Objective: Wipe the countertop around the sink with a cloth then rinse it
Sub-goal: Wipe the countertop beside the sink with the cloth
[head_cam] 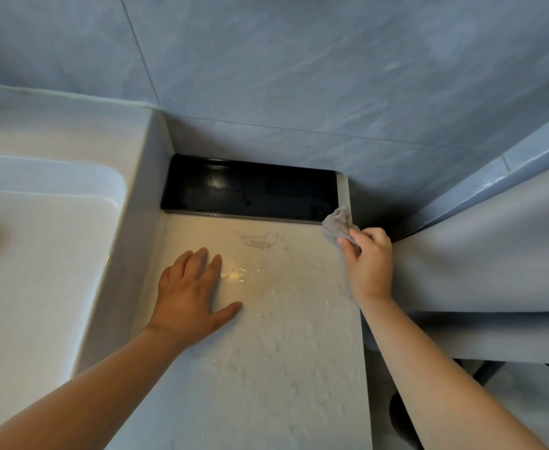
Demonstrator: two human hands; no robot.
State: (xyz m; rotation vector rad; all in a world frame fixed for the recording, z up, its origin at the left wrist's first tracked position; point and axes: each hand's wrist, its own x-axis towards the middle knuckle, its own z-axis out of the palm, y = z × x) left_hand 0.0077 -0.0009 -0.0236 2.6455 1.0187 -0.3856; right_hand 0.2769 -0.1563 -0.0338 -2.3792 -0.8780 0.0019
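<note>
The pale countertop runs up from the lower centre of the frame, streaked with wet, its right edge a sheer drop. The left hand lies flat on it at mid-frame, fingers spread. Further up at the right edge, the right hand pinches a bunched grey cloth, which sticks out beyond the fingertips at the counter's far right corner, beside the black tray. The white sink walls off the left side.

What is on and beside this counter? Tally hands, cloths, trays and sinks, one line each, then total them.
hands: 2, left hand and right hand
cloth: 1
tray: 1
sink: 1
Total: 5
</note>
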